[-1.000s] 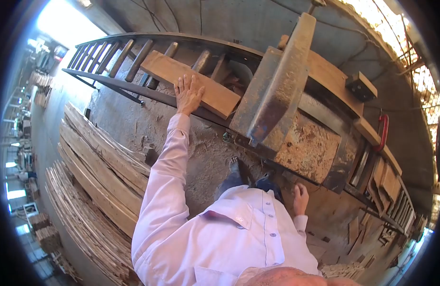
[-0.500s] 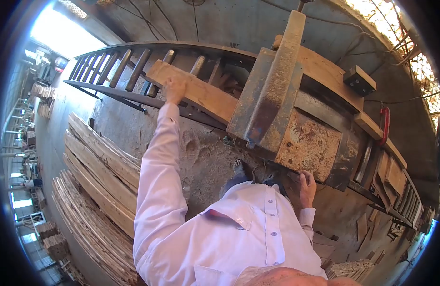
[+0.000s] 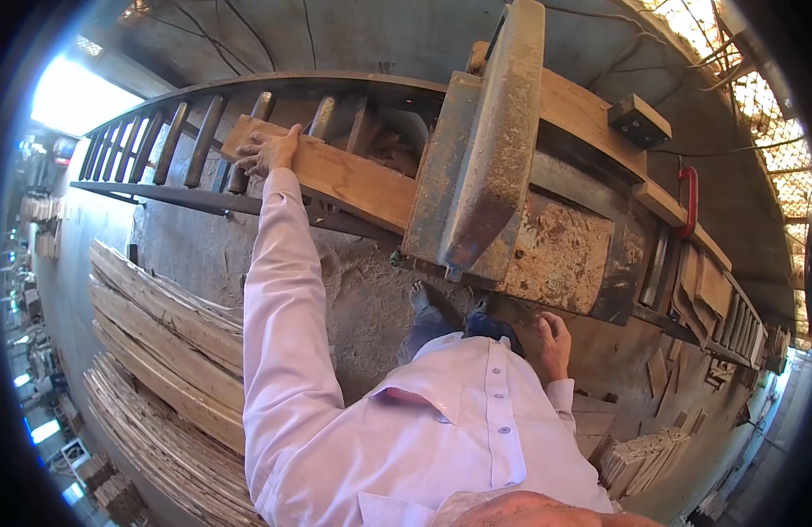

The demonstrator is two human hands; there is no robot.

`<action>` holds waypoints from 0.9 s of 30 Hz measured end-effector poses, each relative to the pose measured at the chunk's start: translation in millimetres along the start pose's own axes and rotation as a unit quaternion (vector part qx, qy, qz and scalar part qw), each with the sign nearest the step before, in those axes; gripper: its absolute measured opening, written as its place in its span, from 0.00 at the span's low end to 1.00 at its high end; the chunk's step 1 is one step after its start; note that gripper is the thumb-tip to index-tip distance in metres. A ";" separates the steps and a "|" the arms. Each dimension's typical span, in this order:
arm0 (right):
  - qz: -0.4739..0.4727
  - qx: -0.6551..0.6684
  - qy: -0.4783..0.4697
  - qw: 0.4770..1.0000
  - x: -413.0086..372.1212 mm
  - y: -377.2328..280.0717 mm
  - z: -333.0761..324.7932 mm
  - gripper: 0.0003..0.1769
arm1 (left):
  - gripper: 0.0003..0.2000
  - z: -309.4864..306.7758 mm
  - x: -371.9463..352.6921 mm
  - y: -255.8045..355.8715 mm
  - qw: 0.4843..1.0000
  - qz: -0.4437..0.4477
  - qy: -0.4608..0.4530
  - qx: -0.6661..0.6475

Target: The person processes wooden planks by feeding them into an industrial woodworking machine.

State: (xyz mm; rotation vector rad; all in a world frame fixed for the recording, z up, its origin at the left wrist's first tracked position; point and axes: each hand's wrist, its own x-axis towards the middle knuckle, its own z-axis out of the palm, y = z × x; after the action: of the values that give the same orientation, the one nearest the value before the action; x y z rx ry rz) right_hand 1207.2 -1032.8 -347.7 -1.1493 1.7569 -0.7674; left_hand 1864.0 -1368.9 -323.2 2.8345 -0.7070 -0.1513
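Note:
My left hand [image 3: 271,151] rests on the near-left end of a thick wooden board [image 3: 353,183], its fingers spread and the thumb apart. The board lies across the metal rollers [image 3: 170,145] of a long roller stand. Its other end meets a dusty grey machine [image 3: 441,167] with a large slanted cover [image 3: 503,132]; anything beyond that point is hidden. Low beside my body hangs my right hand [image 3: 555,344], its fingers loosely curled and apart, with nothing seen in it. Just above it is the machine's rust-stained plate [image 3: 560,255].
Long stacked planks [image 3: 164,329] lie on the floor to the left. A red clamp [image 3: 688,204] grips a wooden strip at the right. Wood pieces [image 3: 706,283] lie on the right-hand rollers, and a bundle of offcuts [image 3: 648,457] sits on the floor at lower right.
The view has shifted, so the machine and board appear farther left. My left hand's fingers are spread wider on the board. My right hand stays low, still loosely curled.

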 end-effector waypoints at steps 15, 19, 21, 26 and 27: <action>-0.041 0.025 -0.084 0.995 16.9 -62.4 36.6 0.17 | 0.61 35.3 -41.3 3.2 0.991 0.126 -0.023 0.032; -0.028 0.006 -0.261 0.965 29.7 -71.1 65.6 0.21 | 0.63 50.0 -71.2 15.4 0.986 0.155 -0.062 0.023; 0.043 0.097 -0.326 0.939 34.9 -80.8 82.8 0.25 | 0.64 42.8 -92.4 19.0 0.985 0.156 -0.069 0.023; 0.158 0.292 -0.402 0.853 56.7 -80.8 122.5 0.29 | 0.61 35.9 -125.0 22.4 0.970 0.216 -0.094 0.062; 0.185 0.296 -0.403 0.846 60.7 -85.4 124.5 0.28 | 0.60 39.2 -125.0 16.6 0.963 0.238 -0.099 0.083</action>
State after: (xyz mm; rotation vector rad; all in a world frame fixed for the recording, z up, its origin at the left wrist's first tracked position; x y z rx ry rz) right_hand 1341.0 -1125.5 -349.2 -0.5368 0.8753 -0.4283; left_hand 1740.7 -1331.2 -351.5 2.7243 -1.4834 -0.3099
